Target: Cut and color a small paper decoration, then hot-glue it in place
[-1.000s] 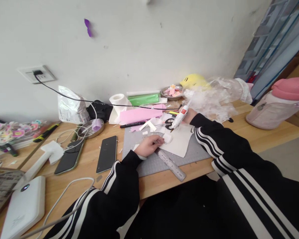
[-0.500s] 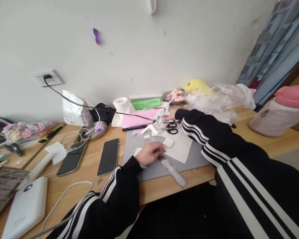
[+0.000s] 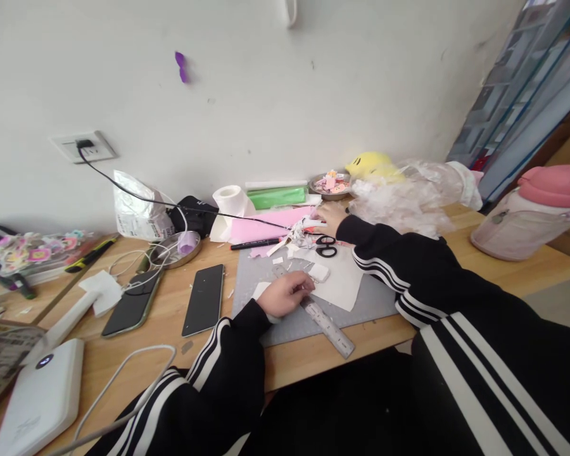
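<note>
My left hand [image 3: 285,294] rests with curled fingers on the grey cutting mat [image 3: 280,329], over a metal ruler [image 3: 330,328]; whether anything is between the fingers is hidden. Farther back, my right hand [image 3: 331,218] reaches into a heap of white paper scraps [image 3: 300,234], its fingertips partly hidden by them. Black-handled scissors [image 3: 327,247] lie just in front of that hand. Between the hands are a small white block [image 3: 319,273] and a white paper sheet [image 3: 344,278]. Pink paper [image 3: 266,225] and a black marker [image 3: 254,244] lie left of the scraps.
Two phones [image 3: 203,299] [image 3: 133,303], a white power bank [image 3: 40,399] and cables are on the left. A bowl of small pink pieces [image 3: 331,183], crumpled clear plastic [image 3: 403,199] and a pink-lidded bottle [image 3: 527,218] stand behind and right. A black cord crosses toward the scraps.
My right hand has moved up and over the back of the scraps, and more of it shows. The scraps have shifted a little. My left hand stays in place.
</note>
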{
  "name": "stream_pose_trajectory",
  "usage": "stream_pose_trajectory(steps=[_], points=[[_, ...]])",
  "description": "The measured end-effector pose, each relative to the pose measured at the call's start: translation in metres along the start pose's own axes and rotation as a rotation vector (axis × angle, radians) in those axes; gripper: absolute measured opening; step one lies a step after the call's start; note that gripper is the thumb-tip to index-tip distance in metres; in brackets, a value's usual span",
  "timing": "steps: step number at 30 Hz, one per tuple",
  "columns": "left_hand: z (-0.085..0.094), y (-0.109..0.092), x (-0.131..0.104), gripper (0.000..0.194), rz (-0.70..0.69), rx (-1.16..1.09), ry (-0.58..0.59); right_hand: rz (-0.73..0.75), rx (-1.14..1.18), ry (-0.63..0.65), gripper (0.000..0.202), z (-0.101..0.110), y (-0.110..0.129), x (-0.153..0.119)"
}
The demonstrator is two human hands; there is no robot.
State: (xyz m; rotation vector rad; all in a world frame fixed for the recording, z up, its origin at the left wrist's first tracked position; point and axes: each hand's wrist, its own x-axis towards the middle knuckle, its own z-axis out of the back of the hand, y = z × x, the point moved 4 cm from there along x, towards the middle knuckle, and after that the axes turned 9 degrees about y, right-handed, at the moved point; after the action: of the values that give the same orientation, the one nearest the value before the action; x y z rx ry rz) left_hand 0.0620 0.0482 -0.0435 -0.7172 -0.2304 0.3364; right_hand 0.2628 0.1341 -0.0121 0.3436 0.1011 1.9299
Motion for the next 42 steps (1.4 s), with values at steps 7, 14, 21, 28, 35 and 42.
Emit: stream_pose_trajectory(steps=[7,14,21,28,35,42], points=[[0.002,0.009,0.005,0.020,0.004,0.164,-0.015,0.284,0.111,0.100,0.016,-0.028,0.017,-0.055],[0.000,0.016,0.006,0.023,0.061,0.240,-0.012,0.434,0.209,0.166,0.020,-0.046,0.025,-0.061],[0.002,0.018,0.008,0.024,0.069,0.212,-0.022,0.460,0.264,0.180,0.021,-0.048,0.025,-0.062],[0.005,0.021,0.009,0.022,0.056,0.098,-0.091,0.413,0.310,0.129,0.034,-0.047,0.022,-0.064],[0.006,0.023,0.008,0.022,0.079,0.015,-0.140,0.359,0.327,0.083,0.035,-0.046,0.023,-0.063],[0.008,0.020,0.007,0.019,0.082,-0.040,-0.133,0.325,0.365,0.095,0.031,-0.043,0.027,-0.064]])
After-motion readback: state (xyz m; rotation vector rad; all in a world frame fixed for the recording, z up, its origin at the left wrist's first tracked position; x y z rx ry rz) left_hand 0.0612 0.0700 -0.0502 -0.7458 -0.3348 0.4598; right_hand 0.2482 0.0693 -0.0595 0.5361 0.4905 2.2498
